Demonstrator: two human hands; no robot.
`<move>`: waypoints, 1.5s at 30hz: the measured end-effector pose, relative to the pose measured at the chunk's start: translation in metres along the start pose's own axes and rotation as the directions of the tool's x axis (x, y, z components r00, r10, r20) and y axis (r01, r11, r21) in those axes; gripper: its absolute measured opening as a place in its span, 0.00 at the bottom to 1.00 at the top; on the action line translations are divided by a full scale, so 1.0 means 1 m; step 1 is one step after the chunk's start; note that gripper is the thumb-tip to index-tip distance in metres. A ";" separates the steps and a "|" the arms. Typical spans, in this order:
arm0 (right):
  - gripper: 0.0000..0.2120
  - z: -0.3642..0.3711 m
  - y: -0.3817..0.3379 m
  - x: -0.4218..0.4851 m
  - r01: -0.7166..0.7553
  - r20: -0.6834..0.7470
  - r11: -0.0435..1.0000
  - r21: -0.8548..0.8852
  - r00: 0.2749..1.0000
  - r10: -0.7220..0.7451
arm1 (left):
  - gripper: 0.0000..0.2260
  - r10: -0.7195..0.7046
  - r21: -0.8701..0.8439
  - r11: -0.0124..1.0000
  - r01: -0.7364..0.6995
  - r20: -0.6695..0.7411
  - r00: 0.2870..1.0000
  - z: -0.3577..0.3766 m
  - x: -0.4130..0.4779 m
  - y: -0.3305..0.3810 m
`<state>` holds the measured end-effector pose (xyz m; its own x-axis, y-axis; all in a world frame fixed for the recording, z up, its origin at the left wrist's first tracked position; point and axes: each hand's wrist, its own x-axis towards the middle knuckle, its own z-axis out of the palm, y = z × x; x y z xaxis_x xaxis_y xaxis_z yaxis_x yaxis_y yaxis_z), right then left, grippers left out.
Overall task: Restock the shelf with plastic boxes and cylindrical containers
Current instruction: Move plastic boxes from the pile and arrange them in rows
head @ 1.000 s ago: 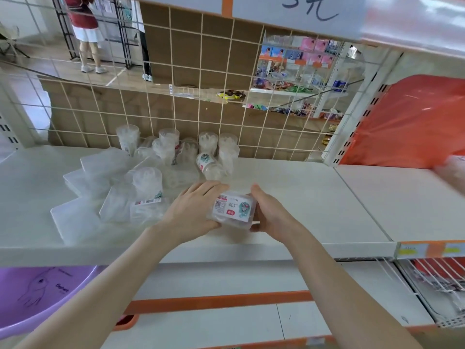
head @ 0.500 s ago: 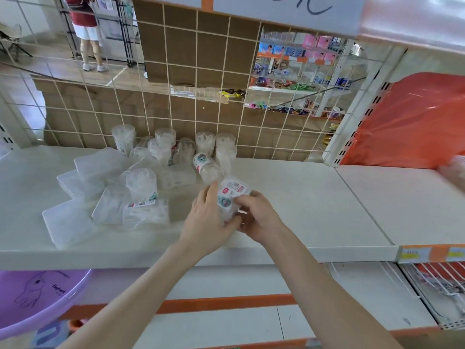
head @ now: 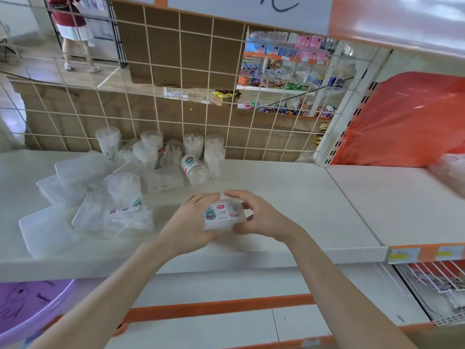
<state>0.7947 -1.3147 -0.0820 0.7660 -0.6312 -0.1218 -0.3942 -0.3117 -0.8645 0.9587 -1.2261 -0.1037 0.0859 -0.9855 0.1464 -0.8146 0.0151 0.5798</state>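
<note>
Head view, the only one: both hands are on one small clear box (head: 224, 217) with a printed label on top, held over the front half of the shelf (head: 289, 197), just right of the existing stock. Left hand (head: 190, 219) is curled round the box's left end, fingers over the top edge. Right hand (head: 259, 217) is curled round the right end, fingers on the far edge and thumb at the near corner. Neither hand is free. Can't tell if the box is resting on the shelf or held just above it, since the hands hide its base. Stock to the left: a loose pile (head: 75, 195) of flat clear boxes, tilted and overlapping. Cylinders (head: 193, 144) stand upright along the back against the wire grid (head: 176, 102), and one cylinder (head: 195, 170) lies on its side in front of them. A purple tub (head: 27, 306) sits on the lower level, left; an orange bag (head: 407, 122) is in the next bay, right. My read on the step: placing or squaring up this box, so restock is mid-way. The next move calls for setting it flat, label out, on the bare shelf beside the pile, then letting go with both hands together so it doesn't skid. The fallen cylinder and the messy pile likely need straightening too.
</note>
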 end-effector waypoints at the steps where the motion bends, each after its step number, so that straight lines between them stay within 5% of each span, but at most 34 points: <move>1: 0.34 0.000 0.001 0.001 0.016 0.010 0.994 -0.104 1.000 -0.015 | 0.34 0.015 0.007 1.000 -0.015 0.011 1.000 0.000 0.001 0.000; 7: 0.33 0.005 0.007 0.010 0.024 -0.118 0.934 -0.357 0.990 -0.071 | 0.28 0.006 0.145 0.989 -0.003 -0.021 1.000 0.006 0.000 -0.002; 17: 0.29 0.004 0.041 0.024 -0.412 -0.444 0.789 -0.456 0.873 0.200 | 0.19 -0.041 0.318 0.942 0.110 -0.218 0.975 -0.018 -0.022 -0.017; 22: 0.26 0.016 0.034 0.034 -0.409 -0.488 0.677 -0.611 0.869 0.085 | 0.17 -0.074 0.345 0.919 0.190 -0.324 0.943 -0.036 -0.034 -0.027; 28: 0.25 0.057 0.001 0.065 -0.139 -0.311 0.645 -0.751 0.937 -0.160 | 0.15 -0.102 0.353 0.901 0.253 -0.395 0.913 -0.054 -0.051 -0.043; 35: 0.22 0.090 -0.038 0.118 0.106 -0.065 0.588 -0.802 0.963 -0.263 | 0.14 -0.083 0.390 0.882 0.266 -0.426 0.901 -0.072 -0.066 -0.054; 45: 0.27 0.106 -0.042 0.151 0.144 0.101 0.490 -0.860 0.988 -0.114 | 0.16 -0.140 0.366 0.882 0.297 -0.398 0.906 -0.067 -0.070 -0.058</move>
<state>0.9809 -1.3220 -0.1153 0.8531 -0.5168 -0.0712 -0.5194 -0.8543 -0.0223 1.0383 -1.1466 -0.0937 0.4207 -0.8281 0.3706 -0.9028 -0.3417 0.2613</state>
